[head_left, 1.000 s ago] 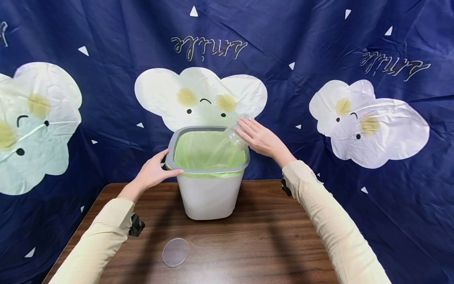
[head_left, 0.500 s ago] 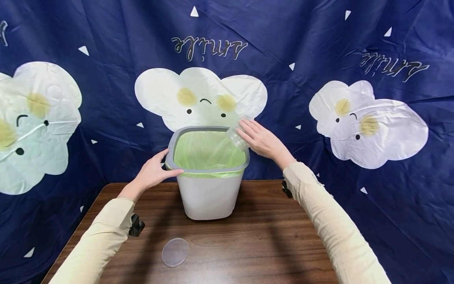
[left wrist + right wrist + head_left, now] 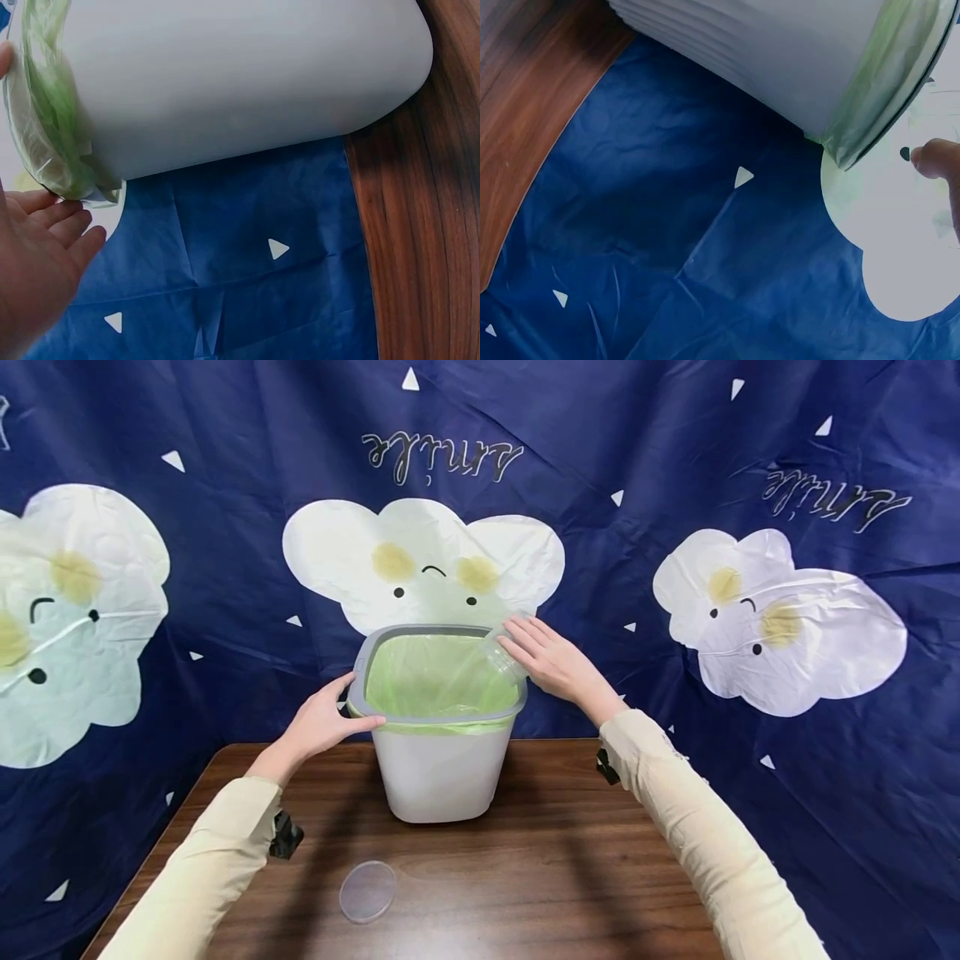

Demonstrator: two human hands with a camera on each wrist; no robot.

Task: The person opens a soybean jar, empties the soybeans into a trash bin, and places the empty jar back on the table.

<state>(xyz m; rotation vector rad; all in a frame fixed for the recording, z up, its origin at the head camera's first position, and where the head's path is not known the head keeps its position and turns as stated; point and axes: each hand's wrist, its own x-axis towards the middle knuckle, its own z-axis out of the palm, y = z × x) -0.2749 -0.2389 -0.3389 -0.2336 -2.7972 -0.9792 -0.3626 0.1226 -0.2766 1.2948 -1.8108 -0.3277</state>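
Observation:
A light grey trash bin (image 3: 442,777) with a darker grey rim stands on the table, lined with a green bag (image 3: 420,672). My left hand (image 3: 318,727) holds the rim at the left front corner, thumb along the front and fingers on the left side. The left wrist view shows those fingers (image 3: 71,221) against the bag's folded edge. Over the bin's right side, my right hand (image 3: 558,664) grips a clear plastic jar (image 3: 501,658), tilted with its lower end over the opening. Part of the jar is hidden behind the fingers. The right wrist view catches only the thumb (image 3: 936,159).
A clear round lid (image 3: 367,892) lies flat on the brown wooden table (image 3: 480,877), in front of the bin and to the left. Close behind the table hangs a dark blue curtain (image 3: 600,427) printed with white clouds.
The right hand and jar have dipped slightly, still over the bin's right side. My left hand keeps its place on the rim, and the whole head view has shifted a little.

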